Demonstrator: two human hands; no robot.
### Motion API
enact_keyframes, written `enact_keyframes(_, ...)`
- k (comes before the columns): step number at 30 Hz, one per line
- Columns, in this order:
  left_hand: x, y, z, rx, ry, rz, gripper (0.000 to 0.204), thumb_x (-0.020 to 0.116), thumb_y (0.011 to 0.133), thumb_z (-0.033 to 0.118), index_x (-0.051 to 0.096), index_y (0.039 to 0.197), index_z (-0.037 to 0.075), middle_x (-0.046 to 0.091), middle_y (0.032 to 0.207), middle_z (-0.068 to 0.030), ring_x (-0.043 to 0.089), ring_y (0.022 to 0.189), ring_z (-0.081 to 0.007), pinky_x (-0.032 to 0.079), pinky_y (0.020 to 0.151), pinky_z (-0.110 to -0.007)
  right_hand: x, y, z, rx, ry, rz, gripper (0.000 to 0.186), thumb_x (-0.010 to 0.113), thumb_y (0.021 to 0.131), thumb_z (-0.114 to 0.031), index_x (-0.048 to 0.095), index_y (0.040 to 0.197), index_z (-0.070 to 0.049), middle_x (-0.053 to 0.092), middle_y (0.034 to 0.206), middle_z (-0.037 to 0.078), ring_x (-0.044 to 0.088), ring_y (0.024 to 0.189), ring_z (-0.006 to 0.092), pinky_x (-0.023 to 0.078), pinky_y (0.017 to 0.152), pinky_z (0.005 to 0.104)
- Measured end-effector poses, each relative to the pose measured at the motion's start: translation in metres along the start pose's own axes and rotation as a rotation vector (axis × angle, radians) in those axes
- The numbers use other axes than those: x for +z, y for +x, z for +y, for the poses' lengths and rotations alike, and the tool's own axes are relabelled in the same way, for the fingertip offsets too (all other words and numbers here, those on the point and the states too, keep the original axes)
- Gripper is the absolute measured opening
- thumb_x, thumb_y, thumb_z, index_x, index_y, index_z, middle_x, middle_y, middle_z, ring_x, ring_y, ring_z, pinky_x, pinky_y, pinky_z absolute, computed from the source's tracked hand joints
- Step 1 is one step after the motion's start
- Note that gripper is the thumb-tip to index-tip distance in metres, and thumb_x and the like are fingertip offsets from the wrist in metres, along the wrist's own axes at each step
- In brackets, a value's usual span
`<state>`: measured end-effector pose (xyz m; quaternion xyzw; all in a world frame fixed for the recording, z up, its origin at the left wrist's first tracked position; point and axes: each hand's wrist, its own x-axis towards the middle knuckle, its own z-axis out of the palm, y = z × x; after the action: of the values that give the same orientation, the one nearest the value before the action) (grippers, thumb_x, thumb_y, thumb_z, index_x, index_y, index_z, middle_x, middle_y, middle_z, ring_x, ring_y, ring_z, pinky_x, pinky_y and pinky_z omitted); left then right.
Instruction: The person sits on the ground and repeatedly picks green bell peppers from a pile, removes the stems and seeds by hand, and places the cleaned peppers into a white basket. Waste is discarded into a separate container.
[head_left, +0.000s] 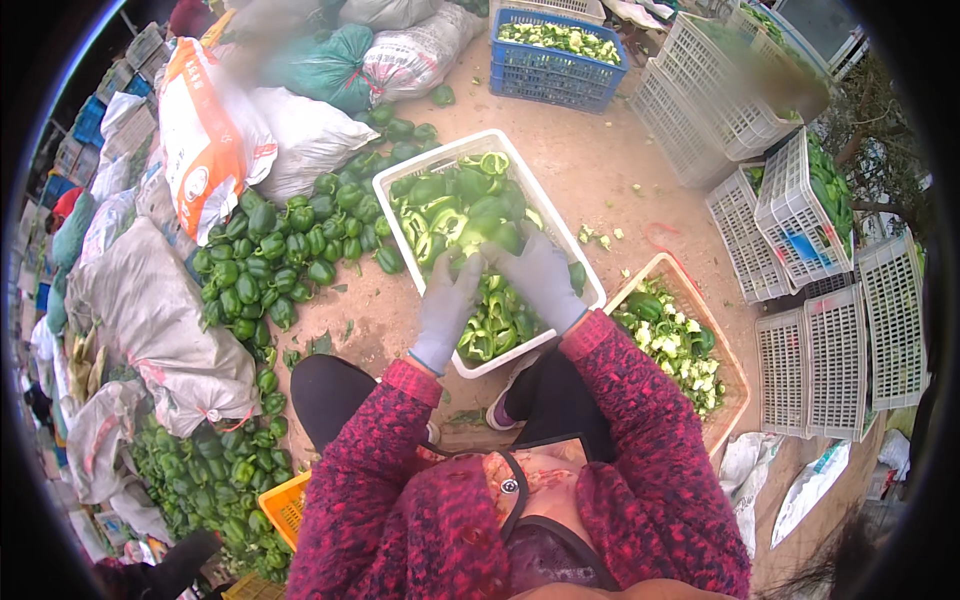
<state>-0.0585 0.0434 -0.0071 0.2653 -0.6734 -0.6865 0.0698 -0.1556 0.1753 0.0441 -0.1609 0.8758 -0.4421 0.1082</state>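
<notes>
A white plastic crate (pixel 437 156) full of green bell pepper halves and pieces stands before my knees. Both my hands wear grey gloves and meet over it. My left hand (pixel 447 308) and my right hand (pixel 543 277) have their fingertips closed on a green bell pepper (pixel 481 234) between them. The fingers partly cover this pepper, so whether it is whole or split is hard to tell. Beneath my wrists lie cut pepper pieces (pixel 492 322).
Whole green peppers (pixel 275 255) are heaped on the left. Sacks (pixel 170 325) lie beyond them. A shallow crate (pixel 738 385) of pale pepper cores is by my right forearm. A blue crate (pixel 553 85) stands ahead, white crates (pixel 810 360) to the right, a yellow crate (pixel 285 505) near my left elbow.
</notes>
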Motion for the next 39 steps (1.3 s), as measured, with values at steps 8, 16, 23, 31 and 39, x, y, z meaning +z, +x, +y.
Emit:
enact_keyframes(8,0.014,-0.011,-0.025,-0.069,-0.331,-0.275,0.041,0.049,0.109,0.041,0.047,0.127,0.004,0.067,0.105,-0.0092,0.068,0.080,-0.0159,0.055,0.057,-0.028,0.013,-0.041,0.025,-0.207,-0.130,0.016,0.059,0.078,0.087,-0.046,0.067,0.123,-0.001,0.072,0.114,0.021,0.071,0.105,0.0360,0.055,0.091,0.0427)
enact_keyframes(16,0.034,-0.001,-0.039,0.007,-0.205,-0.060,0.046,0.058,0.106,0.045,0.047,0.115,0.001,0.068,0.092,-0.0132,0.066,0.061,-0.0157,0.051,0.048,-0.026,-0.018,0.001,0.028,0.072,0.331,-0.332,0.047,0.077,0.089,-0.040,0.070,0.116,-0.002,0.068,0.086,0.005,0.063,0.066,0.0149,0.051,0.060,0.0295)
enact_keyframes(23,0.048,0.018,-0.029,-0.148,-0.347,-0.292,0.054,0.055,0.105,0.051,0.048,0.122,0.000,0.065,0.089,-0.0140,0.064,0.058,-0.0160,0.050,0.049,-0.027,-0.054,0.062,0.067,0.147,0.254,-0.552,0.035,0.075,0.090,-0.037,0.074,0.097,-0.003,0.062,0.063,-0.001,0.057,0.052,0.0101,0.043,0.049,0.0254)
enact_keyframes(31,0.075,0.056,-0.020,-0.045,-0.428,-0.347,0.053,0.054,0.106,0.051,0.052,0.124,0.001,0.067,0.088,-0.0139,0.066,0.061,-0.0180,0.054,0.054,-0.030,-0.060,0.076,0.136,0.223,0.955,-0.479,0.039,0.060,0.100,-0.021,0.061,0.133,0.000,0.069,0.099,0.004,0.060,0.062,0.0110,0.049,0.052,0.0252)
enact_keyframes(39,-0.125,0.046,0.033,0.116,-0.057,0.004,0.047,0.048,0.109,0.050,0.060,0.110,0.004,0.068,0.085,-0.0088,0.068,0.068,-0.0160,0.053,0.060,-0.026,-0.074,0.052,0.177,-0.170,-0.492,-0.300,0.061,0.072,0.093,-0.038,0.054,0.144,-0.011,0.071,0.116,0.013,0.072,0.087,0.0256,0.057,0.074,0.0374)
